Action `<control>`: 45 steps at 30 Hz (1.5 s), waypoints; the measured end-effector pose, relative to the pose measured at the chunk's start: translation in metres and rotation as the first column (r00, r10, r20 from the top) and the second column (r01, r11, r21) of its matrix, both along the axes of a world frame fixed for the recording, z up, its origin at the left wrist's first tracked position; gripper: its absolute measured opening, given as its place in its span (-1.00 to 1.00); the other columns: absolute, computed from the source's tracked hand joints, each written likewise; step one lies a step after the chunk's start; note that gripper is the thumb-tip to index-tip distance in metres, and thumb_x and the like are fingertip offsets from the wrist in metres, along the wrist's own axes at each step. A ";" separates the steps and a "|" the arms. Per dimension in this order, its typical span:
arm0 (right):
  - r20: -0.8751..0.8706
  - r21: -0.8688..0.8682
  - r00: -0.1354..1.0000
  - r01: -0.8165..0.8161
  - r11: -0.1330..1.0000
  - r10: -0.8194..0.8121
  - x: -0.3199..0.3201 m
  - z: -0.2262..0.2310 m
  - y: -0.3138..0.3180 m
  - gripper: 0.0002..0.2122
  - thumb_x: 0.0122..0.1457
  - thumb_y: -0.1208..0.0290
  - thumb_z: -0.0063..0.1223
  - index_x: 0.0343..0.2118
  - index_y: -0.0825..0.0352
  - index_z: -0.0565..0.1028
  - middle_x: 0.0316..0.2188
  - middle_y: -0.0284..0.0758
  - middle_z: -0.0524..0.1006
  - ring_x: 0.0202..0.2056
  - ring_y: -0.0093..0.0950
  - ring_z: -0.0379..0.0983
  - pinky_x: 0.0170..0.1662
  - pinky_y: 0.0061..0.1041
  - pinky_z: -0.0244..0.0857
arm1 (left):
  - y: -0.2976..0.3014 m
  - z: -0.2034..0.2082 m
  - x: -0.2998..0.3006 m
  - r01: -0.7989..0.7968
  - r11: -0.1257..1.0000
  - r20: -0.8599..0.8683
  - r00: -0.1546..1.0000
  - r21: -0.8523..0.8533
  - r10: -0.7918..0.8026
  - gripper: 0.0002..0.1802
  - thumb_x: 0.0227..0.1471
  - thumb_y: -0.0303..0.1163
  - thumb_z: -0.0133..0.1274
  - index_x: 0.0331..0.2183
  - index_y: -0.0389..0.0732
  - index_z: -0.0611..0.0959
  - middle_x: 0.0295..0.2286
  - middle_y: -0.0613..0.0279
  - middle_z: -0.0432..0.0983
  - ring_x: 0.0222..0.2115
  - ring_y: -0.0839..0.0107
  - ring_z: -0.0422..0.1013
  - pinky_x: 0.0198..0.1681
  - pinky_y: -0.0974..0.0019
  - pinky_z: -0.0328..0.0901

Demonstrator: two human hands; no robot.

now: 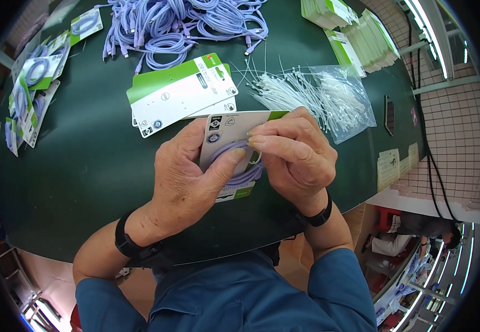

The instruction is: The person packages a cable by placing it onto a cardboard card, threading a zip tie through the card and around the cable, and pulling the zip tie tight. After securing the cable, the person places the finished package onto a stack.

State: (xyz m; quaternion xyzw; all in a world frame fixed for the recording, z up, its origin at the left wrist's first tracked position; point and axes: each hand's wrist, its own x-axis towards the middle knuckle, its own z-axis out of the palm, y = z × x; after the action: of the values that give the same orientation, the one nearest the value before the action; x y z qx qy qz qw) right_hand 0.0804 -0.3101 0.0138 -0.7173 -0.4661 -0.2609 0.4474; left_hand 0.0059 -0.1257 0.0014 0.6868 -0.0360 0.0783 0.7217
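My left hand [182, 180] is closed on a white and green packaging card [237, 119] with a coiled lilac cable [245, 176] against it. Its thumb presses on the coil. At the card's right side my right hand [301, 157] pinches thumb and fingers together over the coil. Below those fingertips shows a thin pale loop, which looks like a cable tie [256, 157]; the tie's end is hidden in the pinch. Just beyond my hands several flat cards [182, 94] lie overlapped. To their right spreads a heap of loose white cable ties [290, 94], partly in a clear plastic bag [356, 119].
A big pile of lilac cables [162, 22] lies at the far side of the dark green table [57, 193]. Carded cables [32, 83] are heaped at left. Stacks of cards [362, 41] stand far right, near a phone [389, 115]. Another person [417, 229] sits at lower right.
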 end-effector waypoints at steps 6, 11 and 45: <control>-0.046 -0.082 0.999 0.005 0.997 -0.009 0.001 0.003 -0.001 -0.73 -0.05 0.74 0.34 -0.27 0.28 0.62 -0.34 -0.28 0.67 -0.44 -0.41 0.52 -0.40 -0.52 0.38 | -0.004 -0.002 0.000 -0.002 0.999 -0.036 0.999 -0.051 0.000 -0.69 0.16 -0.52 0.21 -0.04 -0.34 0.61 -0.21 0.16 0.65 -0.22 0.51 0.55 -0.12 0.40 0.45; 0.035 -0.130 0.999 -0.011 0.991 0.015 0.002 0.001 -0.003 -0.72 -0.06 0.72 0.35 -0.26 0.28 0.63 -0.32 -0.28 0.67 -0.44 -0.40 0.52 -0.42 -0.53 0.37 | -0.003 -0.004 0.001 -0.001 0.993 -0.087 0.996 -0.119 -0.009 -0.66 0.15 -0.53 0.21 -0.02 -0.35 0.59 -0.18 0.16 0.64 -0.21 0.51 0.55 -0.11 0.40 0.45; -0.334 0.187 0.943 0.076 0.980 -0.009 0.002 0.009 -0.007 -0.87 0.19 0.69 0.18 -0.21 0.41 0.60 -0.38 -0.31 0.59 -0.36 -0.58 0.49 -0.25 -0.62 0.38 | 0.006 0.006 0.003 0.016 0.994 -0.074 0.997 -0.107 -0.024 -0.64 0.14 -0.52 0.20 -0.01 -0.36 0.60 -0.18 0.13 0.65 -0.19 0.47 0.58 -0.10 0.38 0.48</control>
State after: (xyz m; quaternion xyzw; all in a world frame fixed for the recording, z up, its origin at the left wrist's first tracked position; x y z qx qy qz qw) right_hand 0.0827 -0.3170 0.0230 -0.7130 -0.3407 -0.1912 0.5822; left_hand 0.0090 -0.1200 0.0079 0.6495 -0.0113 0.0469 0.7588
